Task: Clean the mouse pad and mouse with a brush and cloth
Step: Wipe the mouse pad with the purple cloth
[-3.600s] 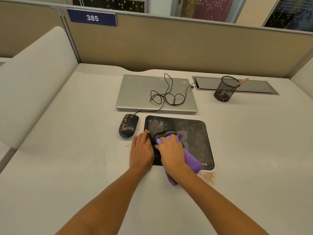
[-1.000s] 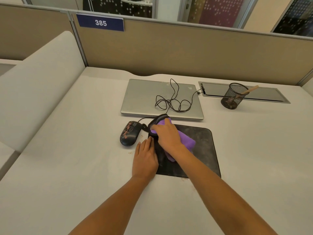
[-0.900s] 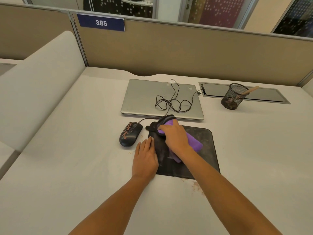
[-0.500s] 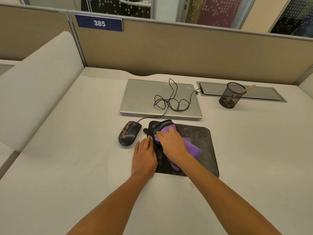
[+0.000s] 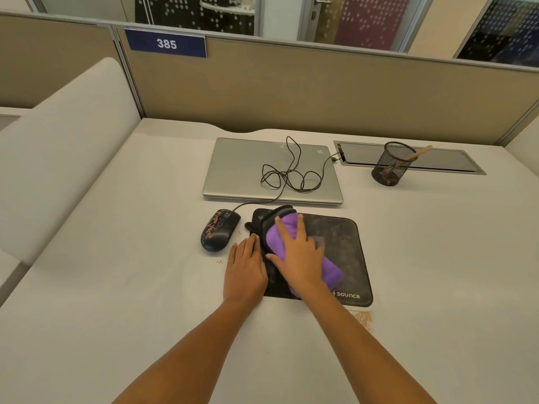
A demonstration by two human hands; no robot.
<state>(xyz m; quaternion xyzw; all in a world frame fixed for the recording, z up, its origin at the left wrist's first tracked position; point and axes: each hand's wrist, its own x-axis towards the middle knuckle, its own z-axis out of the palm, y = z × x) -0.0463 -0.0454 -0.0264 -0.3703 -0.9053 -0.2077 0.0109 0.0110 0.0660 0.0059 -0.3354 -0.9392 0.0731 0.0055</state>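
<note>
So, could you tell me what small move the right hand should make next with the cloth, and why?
Probably sweep the purple cloth rightward across the mouse pad. The right hand presses it flat near the far-left corner of the mouse pad, whose right half looks greyish and dusty, and the left hand lies flat on its left edge, steadying it.

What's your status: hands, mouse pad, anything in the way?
Left hand flat at mouse pad left edge. Right hand pressing purple cloth onto pad. Mouse off pad, left, orange smears. Nothing blocking.
</note>
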